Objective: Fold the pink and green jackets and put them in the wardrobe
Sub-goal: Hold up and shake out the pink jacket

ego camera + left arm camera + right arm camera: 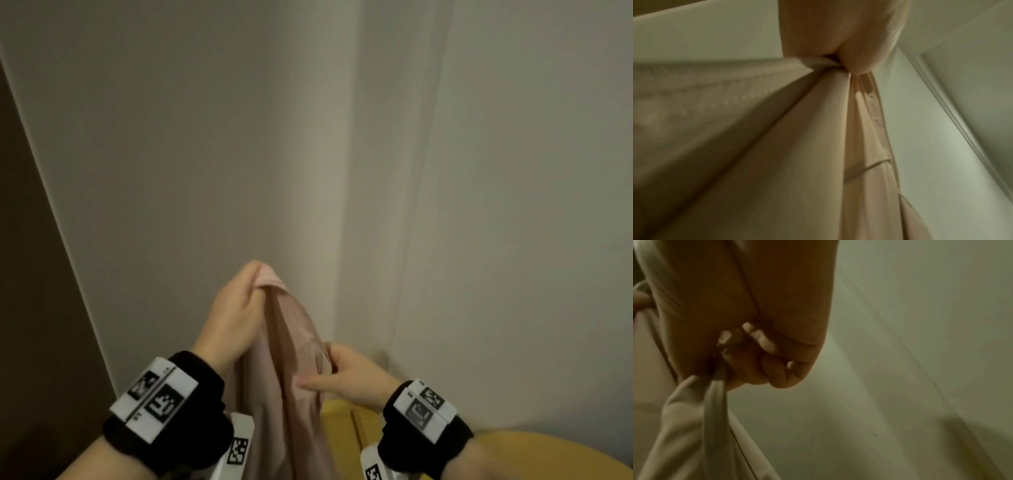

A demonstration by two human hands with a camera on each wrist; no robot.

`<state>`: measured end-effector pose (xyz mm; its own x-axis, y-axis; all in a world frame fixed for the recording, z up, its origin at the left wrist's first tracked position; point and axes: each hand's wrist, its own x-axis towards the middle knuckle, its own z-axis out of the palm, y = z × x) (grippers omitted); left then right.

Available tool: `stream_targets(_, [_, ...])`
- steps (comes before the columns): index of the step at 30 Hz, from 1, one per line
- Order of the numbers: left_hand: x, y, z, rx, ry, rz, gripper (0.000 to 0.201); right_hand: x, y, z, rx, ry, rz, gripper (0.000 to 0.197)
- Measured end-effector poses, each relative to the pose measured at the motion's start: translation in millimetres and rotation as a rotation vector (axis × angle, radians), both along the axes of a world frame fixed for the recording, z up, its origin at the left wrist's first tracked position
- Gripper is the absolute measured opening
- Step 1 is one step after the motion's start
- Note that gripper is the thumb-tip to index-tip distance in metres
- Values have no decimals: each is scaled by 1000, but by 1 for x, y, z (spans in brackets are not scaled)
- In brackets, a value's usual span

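— So, what are the hands doing?

— Left hand [236, 318] is raised, pinching a gathered top edge of the pink jacket [291, 394]. Right hand [356, 377] sits lower and just beside it, fingers [760, 337] curled round a fold further down. Both are clamped on cloth, close together.

— And the jacket itself?

— Hanging in the air between them, in front of the pale wall [205, 137], above a yellow surface [513, 452].

— How will it handle?

— Thin, light and limp, I'd say; it drapes in long folds and looks smooth enough to slide. Better held at seams, collar or shoulders than mid-panel.
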<state>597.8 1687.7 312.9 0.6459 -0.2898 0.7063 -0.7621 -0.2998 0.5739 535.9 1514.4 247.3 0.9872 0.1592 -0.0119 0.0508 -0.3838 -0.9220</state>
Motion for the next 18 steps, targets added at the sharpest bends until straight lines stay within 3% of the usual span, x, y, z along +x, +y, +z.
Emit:
stream_targets(5, [25, 21, 38, -286, 40, 192, 25, -1, -15, -31, -37, 61, 34, 14])
stream_targets(15, [53, 91, 52, -442, 103, 416, 23, -4, -79, -64, -206, 146, -268, 39])
stream_targets(18, [70, 119, 42, -452, 163, 490, 22, -6, -94, -66, -266, 102, -345, 29])
